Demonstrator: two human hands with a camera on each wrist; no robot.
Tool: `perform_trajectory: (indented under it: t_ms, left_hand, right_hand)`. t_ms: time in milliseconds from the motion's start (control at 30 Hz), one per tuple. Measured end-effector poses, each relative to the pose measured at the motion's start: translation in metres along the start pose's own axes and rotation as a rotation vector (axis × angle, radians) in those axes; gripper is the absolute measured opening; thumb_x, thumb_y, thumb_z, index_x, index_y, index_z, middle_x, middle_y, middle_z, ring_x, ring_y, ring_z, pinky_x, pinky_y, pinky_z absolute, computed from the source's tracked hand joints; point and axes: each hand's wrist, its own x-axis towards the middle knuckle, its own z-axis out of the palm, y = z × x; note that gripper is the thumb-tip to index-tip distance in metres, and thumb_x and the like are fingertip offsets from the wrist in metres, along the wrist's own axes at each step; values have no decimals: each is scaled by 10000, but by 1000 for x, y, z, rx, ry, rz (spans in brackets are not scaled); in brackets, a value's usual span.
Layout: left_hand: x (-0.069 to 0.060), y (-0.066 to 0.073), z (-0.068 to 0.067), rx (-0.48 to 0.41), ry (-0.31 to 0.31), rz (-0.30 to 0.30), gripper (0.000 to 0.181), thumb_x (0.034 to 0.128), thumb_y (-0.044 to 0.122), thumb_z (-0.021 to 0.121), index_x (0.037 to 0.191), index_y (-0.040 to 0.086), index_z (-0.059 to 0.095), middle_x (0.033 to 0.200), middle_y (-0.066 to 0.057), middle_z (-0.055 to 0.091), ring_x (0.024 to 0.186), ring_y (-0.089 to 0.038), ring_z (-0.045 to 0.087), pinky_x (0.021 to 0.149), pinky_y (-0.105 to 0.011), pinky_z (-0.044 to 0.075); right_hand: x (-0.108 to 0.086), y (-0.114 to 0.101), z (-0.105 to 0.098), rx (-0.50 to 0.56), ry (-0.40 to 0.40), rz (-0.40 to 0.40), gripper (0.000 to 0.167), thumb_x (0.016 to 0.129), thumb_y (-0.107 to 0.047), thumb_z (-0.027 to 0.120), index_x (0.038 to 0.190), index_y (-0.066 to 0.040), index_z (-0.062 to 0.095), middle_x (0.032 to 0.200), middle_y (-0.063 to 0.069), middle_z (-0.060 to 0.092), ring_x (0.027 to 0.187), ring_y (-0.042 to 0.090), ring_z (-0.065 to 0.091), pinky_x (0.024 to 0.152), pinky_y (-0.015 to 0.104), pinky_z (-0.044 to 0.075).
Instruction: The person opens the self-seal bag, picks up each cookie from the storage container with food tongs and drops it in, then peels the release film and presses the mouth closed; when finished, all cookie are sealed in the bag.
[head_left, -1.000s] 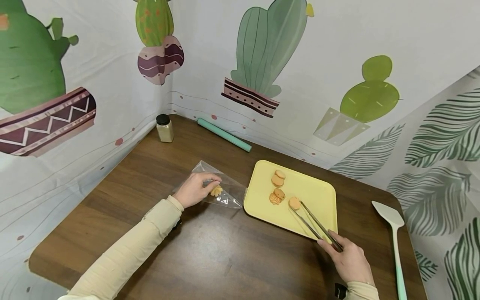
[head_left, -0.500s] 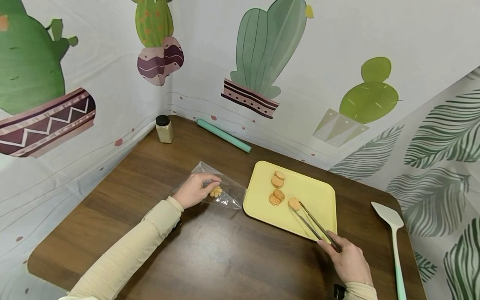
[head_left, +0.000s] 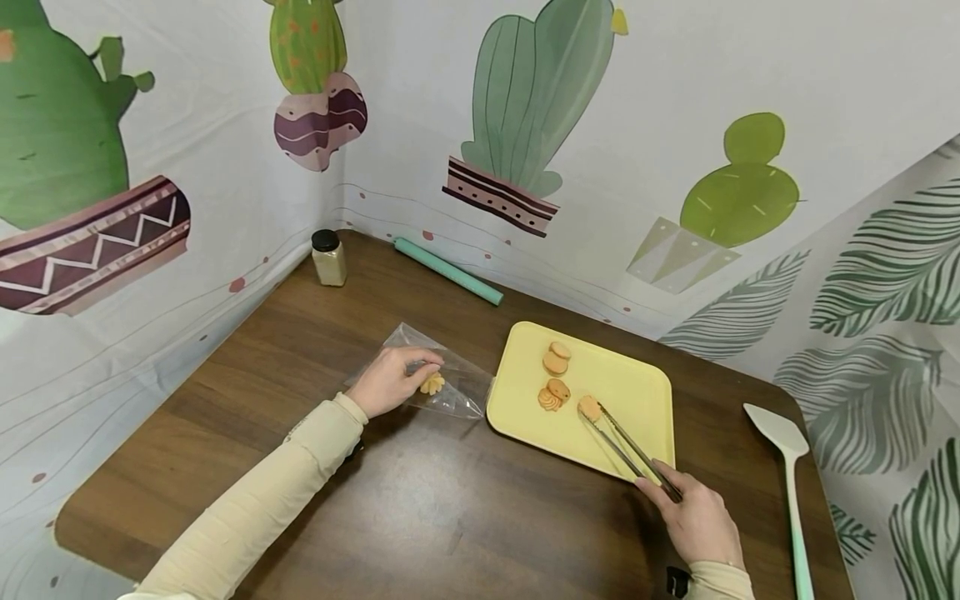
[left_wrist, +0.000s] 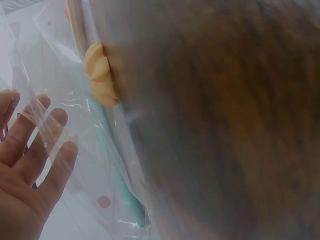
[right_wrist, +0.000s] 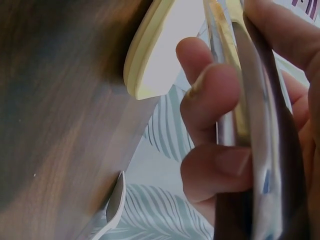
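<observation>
Our right hand (head_left: pixel 703 523) seems to be at the picking-up step; the next move, we judge, calls for a gentle squeeze and level lift. It sits between four and five o'clock, by the yellow tray (head_left: pixel 630 375); our left hand (head_left: pixel 386 382), near eight, pinches a clear bag (head_left: pixel 461 398). The right curls round metal tongs (head_left: pixel 637 448) pointing past ten, tips astride a round cookie (head_left: pixel 589 407) on the tray.

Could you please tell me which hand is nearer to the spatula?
The right. The right hand, holding the tongs, is just left of the spatula; the left hand is at the plastic bag, across the tray from it.
</observation>
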Motion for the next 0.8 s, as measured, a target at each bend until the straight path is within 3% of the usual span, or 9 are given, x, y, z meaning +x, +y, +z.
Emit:
perform_trajectory:
  t_ms: [267, 467, 633, 800]
  left_hand:
    - [0, 0, 0, -3, -2, 0, 177, 944, 131, 655, 1089, 66, 733, 1111, -61, 706, 1083, -228, 637, 909, -409, 511]
    - [1, 0, 0, -4, 1, 3, 184, 948, 144, 652, 1093, 63, 731, 1114, -67, 705, 1079, -229, 639, 900, -413, 514]
    - [1, 0, 0, -8, 3, 6, 183, 948, 139, 652, 1087, 53, 732, 1109, -68, 706, 1072, -223, 641, 889, -407, 519]
    - [1, 0, -1, -8, 4, 3, 183, 947, 137, 653, 1087, 50, 731, 1108, -68, 707, 1078, -226, 639, 904, -407, 513]
  right_hand:
    - [-1, -2, -2, -3, 55, -10, 617, 899, -579, 602, 1317, -126, 619, 1039, 145, 707, 1044, 428, 622, 736, 603, 487]
    - [-2, -5, -1, 4, 113, -46, 573, 904, -543, 620, 1310, -138, 627, 1078, 172, 696, 1013, 421, 637, 698, 587, 498]
    - [-2, -12, 0, 18, 167, -91, 521, 906, -509, 639, 1289, -156, 645, 954, 56, 703, 855, 304, 667, 647, 533, 504]
    - [-1, -25, 1, 12, 230, -172, 453, 900, -449, 676, 1256, -169, 666, 861, -43, 653, 666, 187, 583, 521, 429, 459]
